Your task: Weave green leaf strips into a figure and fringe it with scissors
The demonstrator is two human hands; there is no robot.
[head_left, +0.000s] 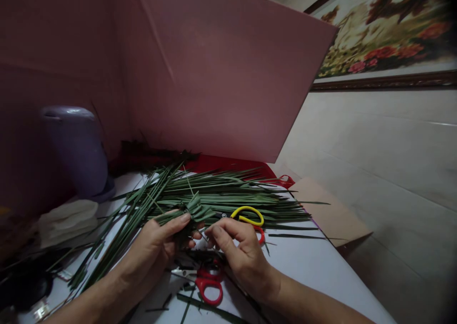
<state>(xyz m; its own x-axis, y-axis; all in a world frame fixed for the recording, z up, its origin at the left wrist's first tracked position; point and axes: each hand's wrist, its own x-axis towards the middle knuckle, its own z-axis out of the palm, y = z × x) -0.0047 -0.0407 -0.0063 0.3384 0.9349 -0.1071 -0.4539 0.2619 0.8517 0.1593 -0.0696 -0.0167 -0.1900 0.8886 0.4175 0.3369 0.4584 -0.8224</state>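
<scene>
My left hand [160, 240] is closed around a small folded piece of green leaf strips [195, 210], held just above the white table [314, 267]. My right hand [237, 248] pinches a thin strip end beside that folded piece, fingers pressed together. A big pile of long green leaf strips [228, 193] lies across the table behind both hands. Red-handled scissors [209, 286] lie below and between my wrists. Yellow-handled scissors [248, 215] rest on the leaf pile just past my right hand.
A pink board [221, 72] stands upright behind the table. A purple container [76, 148] stands at the left, with folded cloth [66, 219] beneath it. A red tray [228, 164] lies under the pile's far side, brown card [332, 212] at the table's right edge. Cut leaf scraps litter the table front.
</scene>
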